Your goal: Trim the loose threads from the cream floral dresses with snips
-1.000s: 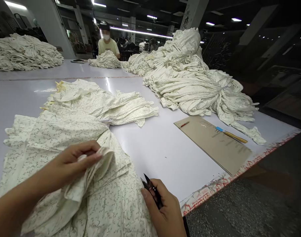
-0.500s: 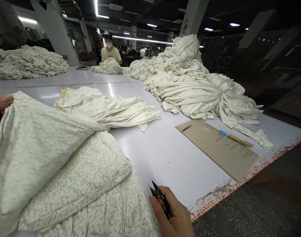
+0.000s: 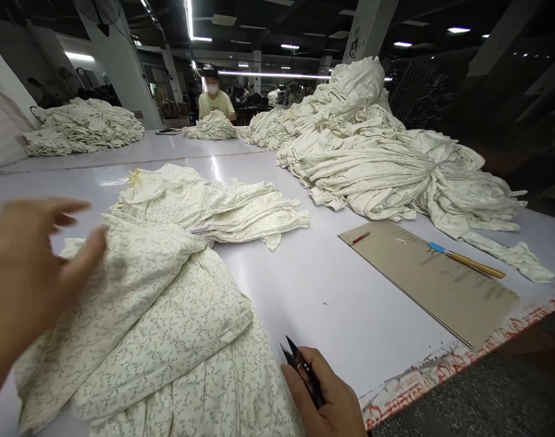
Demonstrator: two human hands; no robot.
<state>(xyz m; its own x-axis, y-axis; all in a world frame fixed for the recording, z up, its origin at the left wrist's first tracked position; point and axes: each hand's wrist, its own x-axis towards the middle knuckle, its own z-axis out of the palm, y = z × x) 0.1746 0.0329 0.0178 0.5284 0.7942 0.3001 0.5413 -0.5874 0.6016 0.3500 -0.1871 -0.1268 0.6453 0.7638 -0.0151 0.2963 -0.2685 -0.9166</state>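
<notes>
In front of me a pale garment [image 3: 168, 328] with a small leaf print lies folded over itself on the table. Its upper end runs into a bunched part [image 3: 204, 200] with a yellow bit at the far left corner. My left hand [image 3: 36, 273], slightly blurred, hovers over the garment's left side with fingers apart and nothing in them. Black thread snips [image 3: 305, 370] rest in my right hand [image 3: 330, 394], which is closed round them beside the garment's right edge. The blades point up and away from me, a little apart at the tips.
Large heaps of the same printed cloth [image 3: 373, 164] lie at the right, with another pile [image 3: 86, 127] at the far left. A brown board [image 3: 423, 273] carries a blue-and-yellow tool [image 3: 469, 262] and a small red tool [image 3: 360, 238]. A person [image 3: 216, 103] is across the table [image 3: 305, 273].
My left hand has let go of the raised cloth and come further into view with spread fingers. The cloth has dropped flatter. My right hand still grips the snips.
</notes>
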